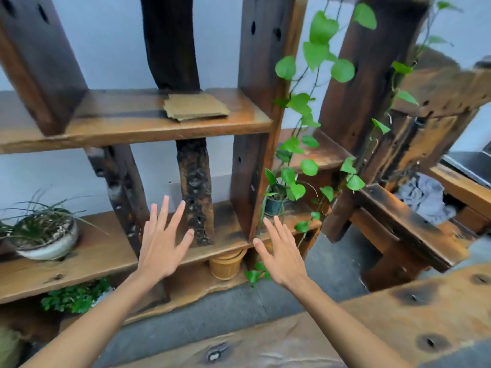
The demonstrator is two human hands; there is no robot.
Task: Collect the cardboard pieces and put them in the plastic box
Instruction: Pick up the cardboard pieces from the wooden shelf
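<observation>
The left hand and the right hand were both empty, fingers spread wide, held palm-down in the free space in front of the lower shelf, well apart from each other and touching nothing. Above them, the cardboard pieces lay in one flat, ragged-edged stack on the upper shelf, set back from its front edge and just in front of a dark charred post; how many sheets the stack held could not be told. Bare board lay open on either side of the stack, bounded by two thick uprights. The plastic box was not in view.

The shelving was rough, dark-stained timber with knots and burn marks. One round pale stone-like bowl of grassy plant sat at the left on the lower shelf. One small dark pot held a trailing vine with glossy heart-shaped leaves, close by the right hand. One ribbed tan pot stood below the lower shelf, between the two hands. A rough wooden surface ran along the near edge.
</observation>
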